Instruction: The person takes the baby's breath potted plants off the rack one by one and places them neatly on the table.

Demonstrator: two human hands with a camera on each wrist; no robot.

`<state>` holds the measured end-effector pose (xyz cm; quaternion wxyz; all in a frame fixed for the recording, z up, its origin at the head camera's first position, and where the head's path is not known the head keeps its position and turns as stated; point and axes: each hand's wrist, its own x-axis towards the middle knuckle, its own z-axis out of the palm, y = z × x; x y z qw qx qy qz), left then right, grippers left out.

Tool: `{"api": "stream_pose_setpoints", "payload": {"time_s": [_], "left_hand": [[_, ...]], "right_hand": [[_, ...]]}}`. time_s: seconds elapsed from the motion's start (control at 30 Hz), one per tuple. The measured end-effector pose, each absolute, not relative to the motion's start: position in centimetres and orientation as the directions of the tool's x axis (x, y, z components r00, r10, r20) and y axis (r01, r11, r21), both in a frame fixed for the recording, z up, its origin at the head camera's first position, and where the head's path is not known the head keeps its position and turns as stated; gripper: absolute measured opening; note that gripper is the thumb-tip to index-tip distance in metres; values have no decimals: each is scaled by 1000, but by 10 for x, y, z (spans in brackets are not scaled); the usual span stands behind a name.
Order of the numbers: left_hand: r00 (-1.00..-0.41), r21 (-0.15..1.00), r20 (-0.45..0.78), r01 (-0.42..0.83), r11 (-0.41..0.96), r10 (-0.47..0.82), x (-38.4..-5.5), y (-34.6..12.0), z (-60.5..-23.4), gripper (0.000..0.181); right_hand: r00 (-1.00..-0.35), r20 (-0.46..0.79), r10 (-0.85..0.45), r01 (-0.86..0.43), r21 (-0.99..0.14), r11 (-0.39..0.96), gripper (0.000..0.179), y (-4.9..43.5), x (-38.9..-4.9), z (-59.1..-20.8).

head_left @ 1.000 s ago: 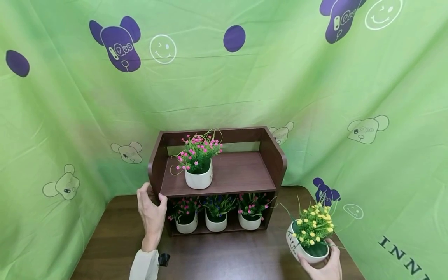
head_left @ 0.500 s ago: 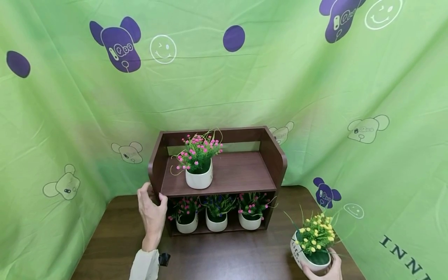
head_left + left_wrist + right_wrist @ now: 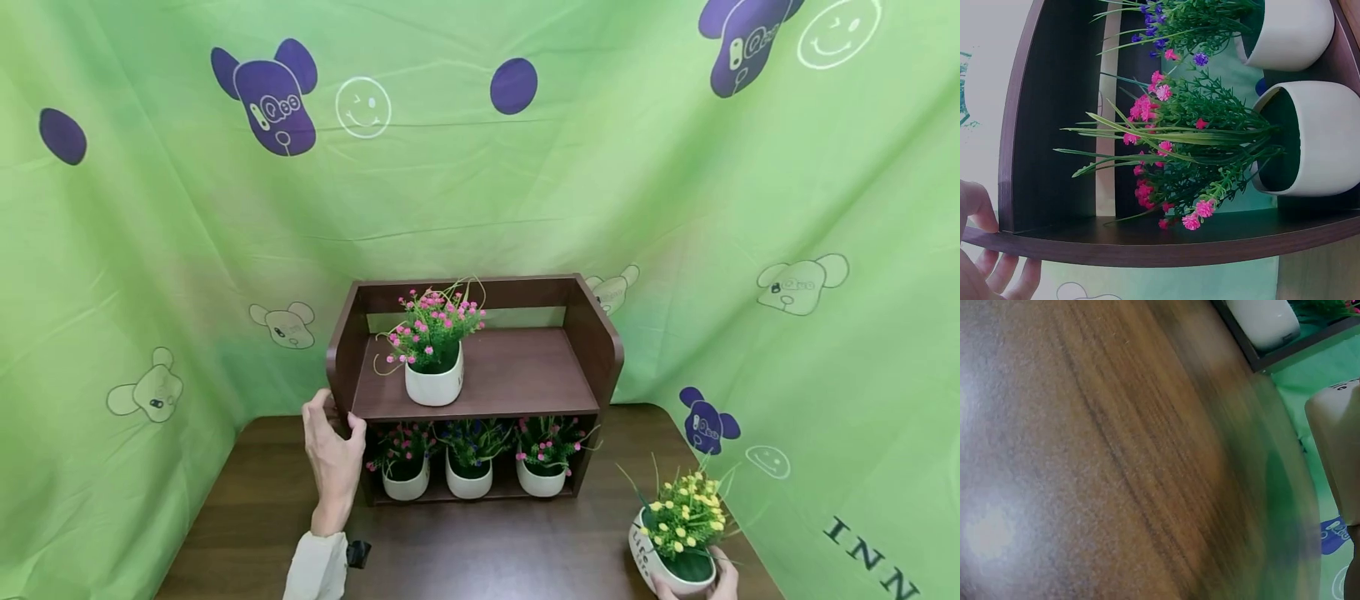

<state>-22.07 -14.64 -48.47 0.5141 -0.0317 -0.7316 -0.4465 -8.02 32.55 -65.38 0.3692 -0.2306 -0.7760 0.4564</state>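
A dark brown two-level shelf (image 3: 517,367) stands on the table. My left hand (image 3: 335,458) grips the front edge of its left side panel, with the thumb (image 3: 982,209) on the inner side and fingers (image 3: 1007,272) outside. At the lower right, my right hand (image 3: 724,577) holds a white flowerpot (image 3: 643,546) with yellow flowers (image 3: 686,512); the pot is tilted, and I cannot tell whether it touches the table. That pot (image 3: 1335,437) also shows at the right wrist view's edge. A pink-flowered pot (image 3: 435,387) sits on the upper level, left of centre.
On the lower level stand three white pots: a pink-flowered one (image 3: 406,482) at left, a blue-flowered one (image 3: 469,479) in the middle and another pink-flowered one (image 3: 542,479) at right. A green printed curtain (image 3: 450,192) hangs behind the brown table (image 3: 480,550).
My right hand has moved slightly down and to the right with the yellow-flowered pot. The left hand keeps its grip on the shelf. The whole head view has shifted a little.
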Motion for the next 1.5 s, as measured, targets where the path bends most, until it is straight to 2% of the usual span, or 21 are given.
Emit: {"api": "stream_pose_setpoints", "payload": {"time_s": [0.23, 0.57, 0.77, 1.0, 1.1, 1.37, 1.5], "left_hand": [[-462, 621, 782, 511, 595, -419, -221, -146, -485, 52], [-472, 629, 775, 504, 592, -421, -220, -146, -487, 51], [-480, 632, 771, 500, 592, -418, -219, -146, -486, 50], [-477, 625, 776, 493, 605, -414, -219, -145, -485, 52], [-484, 631, 771, 492, 600, -413, -219, -145, -485, 52], [-499, 634, 767, 492, 596, -404, -217, -146, -485, 51], [-501, 637, 764, 490, 595, -406, -217, -145, -485, 50]], "right_hand": [[-639, 350, 685, 3, -889, 457, 98, 327, -80, -657], [-574, 407, 711, -13, -873, 488, 94, 327, -80, -670], [-572, 391, 721, -1, -879, 476, 92, 325, -81, -674], [-526, 420, 739, -84, -891, 447, 88, 326, -83, -682], [-523, 434, 733, -116, -889, 443, 92, 329, -84, -688], [-493, 466, 735, -97, -869, 486, 99, 332, -83, -699], [-505, 434, 746, -34, -874, 485, 99, 330, -82, -696]]}}
